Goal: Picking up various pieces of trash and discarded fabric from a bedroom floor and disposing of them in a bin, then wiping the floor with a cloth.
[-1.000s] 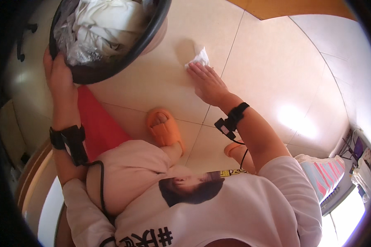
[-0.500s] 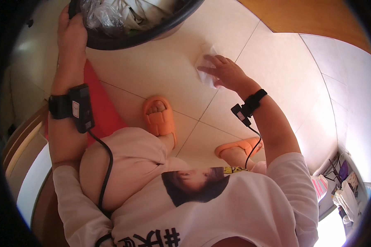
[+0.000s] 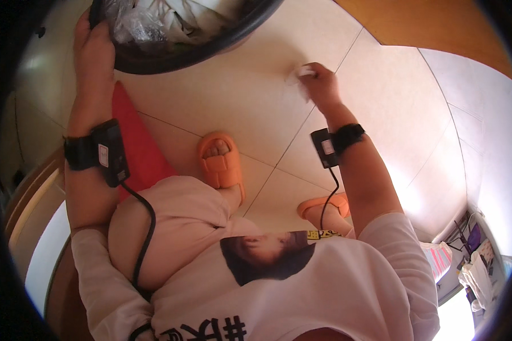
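At the upper left, my left hand [image 3: 95, 52] grips the rim of a round black trash bin [image 3: 170, 66]. Crumpled clear plastic [image 3: 137, 24] and pale waste fill the part of the bin in view. To the right of the bin, my right hand [image 3: 323, 86] is closed on a thin, whitish crumpled tissue [image 3: 299, 77], just above or against the tiled floor; I cannot tell whether it touches. Part of the tissue is hidden behind the fingers.
Pale floor tiles [image 3: 250, 108] lie under the bin and my feet in orange slippers [image 3: 219, 162]. A red cloth or panel [image 3: 139, 148] is beside my left forearm. A brown wooden surface [image 3: 426, 23] juts in at the upper right. Bags and clutter [image 3: 475, 267] lie at the lower right.
My right hand has gone from spread over the tissue to closed around it, lifting it a little up and to the right. The bin has shifted slightly with my left hand.
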Available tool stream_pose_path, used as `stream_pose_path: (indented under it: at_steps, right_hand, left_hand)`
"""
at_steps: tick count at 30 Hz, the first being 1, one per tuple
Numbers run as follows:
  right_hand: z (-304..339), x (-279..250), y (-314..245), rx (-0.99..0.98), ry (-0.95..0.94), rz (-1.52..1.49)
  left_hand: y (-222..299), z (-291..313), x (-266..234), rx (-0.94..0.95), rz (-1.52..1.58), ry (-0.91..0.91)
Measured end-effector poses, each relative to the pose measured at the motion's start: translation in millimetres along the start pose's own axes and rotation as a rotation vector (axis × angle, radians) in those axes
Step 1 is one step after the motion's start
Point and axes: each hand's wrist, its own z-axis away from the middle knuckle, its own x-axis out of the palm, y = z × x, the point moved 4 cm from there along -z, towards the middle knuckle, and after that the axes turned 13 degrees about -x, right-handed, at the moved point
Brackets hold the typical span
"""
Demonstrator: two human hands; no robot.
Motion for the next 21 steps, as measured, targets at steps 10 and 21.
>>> stream_pose_path:
  at_steps: [10,21]
  right_hand:
    - [19,-24,16,0.226,0.047,-0.637]
    - [3,-2,-7,-0.217,-0.032,0.262]
  left_hand:
    - [2,-4,-9,0.221,-0.256,0.011]
    - [-5,-7,-3,0.035,-0.003,-0.043]
